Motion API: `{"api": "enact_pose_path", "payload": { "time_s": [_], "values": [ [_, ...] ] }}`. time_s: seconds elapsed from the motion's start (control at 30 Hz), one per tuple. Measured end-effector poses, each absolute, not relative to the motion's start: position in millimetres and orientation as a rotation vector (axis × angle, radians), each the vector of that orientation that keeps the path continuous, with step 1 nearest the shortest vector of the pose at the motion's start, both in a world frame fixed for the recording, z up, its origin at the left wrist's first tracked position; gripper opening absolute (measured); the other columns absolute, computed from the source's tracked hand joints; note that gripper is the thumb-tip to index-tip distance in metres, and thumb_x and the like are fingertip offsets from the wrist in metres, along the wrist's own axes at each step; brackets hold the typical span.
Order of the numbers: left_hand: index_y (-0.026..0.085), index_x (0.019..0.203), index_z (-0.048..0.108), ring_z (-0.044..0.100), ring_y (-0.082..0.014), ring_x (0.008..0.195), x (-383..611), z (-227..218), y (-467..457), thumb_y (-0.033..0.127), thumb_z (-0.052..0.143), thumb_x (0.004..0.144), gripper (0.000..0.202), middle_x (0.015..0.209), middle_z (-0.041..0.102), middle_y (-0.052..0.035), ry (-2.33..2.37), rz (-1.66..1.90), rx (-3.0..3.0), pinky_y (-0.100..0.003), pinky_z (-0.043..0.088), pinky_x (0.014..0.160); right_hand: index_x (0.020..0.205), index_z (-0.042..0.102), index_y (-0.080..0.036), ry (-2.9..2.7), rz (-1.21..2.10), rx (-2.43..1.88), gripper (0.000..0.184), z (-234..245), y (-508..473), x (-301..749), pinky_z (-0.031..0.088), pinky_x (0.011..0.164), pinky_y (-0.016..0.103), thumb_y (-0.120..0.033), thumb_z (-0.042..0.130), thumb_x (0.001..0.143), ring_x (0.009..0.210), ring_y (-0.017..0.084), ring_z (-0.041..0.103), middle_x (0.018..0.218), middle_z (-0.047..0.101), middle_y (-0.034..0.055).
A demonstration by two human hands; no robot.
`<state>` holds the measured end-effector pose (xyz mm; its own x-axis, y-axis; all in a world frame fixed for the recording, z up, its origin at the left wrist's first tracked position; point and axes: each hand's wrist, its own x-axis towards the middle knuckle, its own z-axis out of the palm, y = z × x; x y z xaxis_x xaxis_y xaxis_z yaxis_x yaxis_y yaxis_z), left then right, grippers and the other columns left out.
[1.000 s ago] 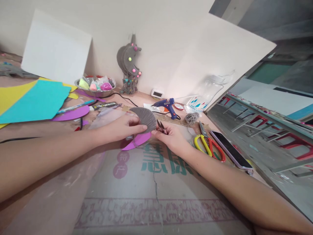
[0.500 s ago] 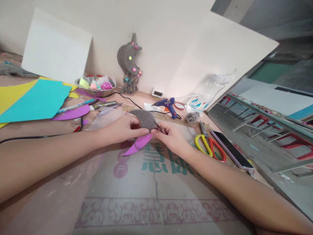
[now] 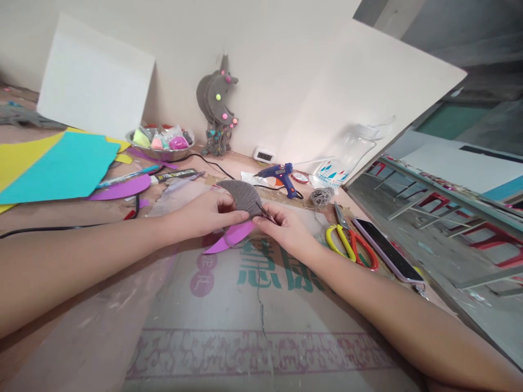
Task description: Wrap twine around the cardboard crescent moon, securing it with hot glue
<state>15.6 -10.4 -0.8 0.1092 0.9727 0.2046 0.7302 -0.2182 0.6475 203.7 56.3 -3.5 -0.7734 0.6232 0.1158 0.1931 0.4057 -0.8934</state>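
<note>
A crescent (image 3: 241, 196) wrapped in grey yarn is pinched between the thumb and fingers of my left hand (image 3: 212, 211). Its other end meets my right hand (image 3: 284, 223), which grips dark, slim tweezers (image 3: 266, 212) with the tips against the yarn edge; the fingers partly cover them. Below the grey part, a bare purple section (image 3: 235, 237) of the crescent sticks out toward me, with a loose strand of yarn across it. Past my hands lie a blue glue gun (image 3: 281, 175) and a small ball of grey yarn (image 3: 322, 196).
Scissors (image 3: 351, 245) with yellow and red handles lie at the right beside a phone (image 3: 388, 250). A bowl of coloured clay packs (image 3: 161, 155) stands at the back, near a hanging grey moon ornament (image 3: 216, 100). Turquoise sheet (image 3: 65, 169) and a clear jar (image 3: 343, 155) flank the area.
The grey crescent has tilted slightly, and its purple end has risen a little. The tweezers' tips show more clearly against the yarn. Both hands stay nearly in place.
</note>
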Motion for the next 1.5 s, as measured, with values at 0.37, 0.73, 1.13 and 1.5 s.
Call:
{"api": "enact_pose_path", "payload": {
  "time_s": [0.37, 0.73, 1.13, 1.5],
  "values": [
    [0.017, 0.056, 0.039, 0.037, -0.0084, 0.052, 13.4, 4.0, -10.9, 0.05, 0.041, 0.082, 0.043, 0.057, 0.037, 0.0036, 1.51, 0.864, 2.003, -0.024, 0.026, 0.048, 0.077, 0.057, -0.018, -2.285, 1.241, -0.678, 0.015, -7.8, 57.9, 205.4, 0.039, 0.066, 0.026, -0.033, 0.054, 0.08, 0.07, 0.013, 0.048, 0.074, 0.053, -0.0011],
    [0.016, 0.056, 0.043, 0.04, -0.0075, 0.048, 10.8, 1.0, -8.2, 0.053, 0.042, 0.081, 0.044, 0.055, 0.04, 0.004, 1.372, 0.839, 1.898, -0.023, 0.029, 0.047, 0.078, 0.061, -0.021, -2.242, 1.365, -0.698, 0.019, -6.9, 59.4, 206.7, 0.043, 0.066, 0.029, -0.04, 0.06, 0.076, 0.074, 0.016, 0.053, 0.07, 0.057, -0.0006],
    [0.016, 0.061, 0.05, 0.045, -0.0105, 0.055, 10.0, 0.5, -5.9, 0.056, 0.047, 0.076, 0.043, 0.061, 0.048, 0.0015, 1.488, 0.815, 1.908, -0.023, 0.032, 0.048, 0.077, 0.061, -0.02, -2.276, 1.318, -0.703, 0.019, -8.6, 59.4, 205.5, 0.039, 0.061, 0.027, -0.038, 0.059, 0.076, 0.067, 0.014, 0.048, 0.066, 0.052, -0.0012],
    [0.017, 0.057, 0.047, 0.039, -0.0088, 0.048, 19.1, -2.3, -10.2, 0.049, 0.048, 0.077, 0.038, 0.056, 0.046, 0.0025, 1.588, 0.832, 1.97, -0.025, 0.026, 0.045, 0.068, 0.053, -0.016, -2.289, 1.291, -0.699, 0.02, -6.5, 56.2, 204.5, 0.027, 0.054, 0.022, -0.034, 0.057, 0.077, 0.058, 0.008, 0.033, 0.061, 0.039, -0.0047]
  ]
}}
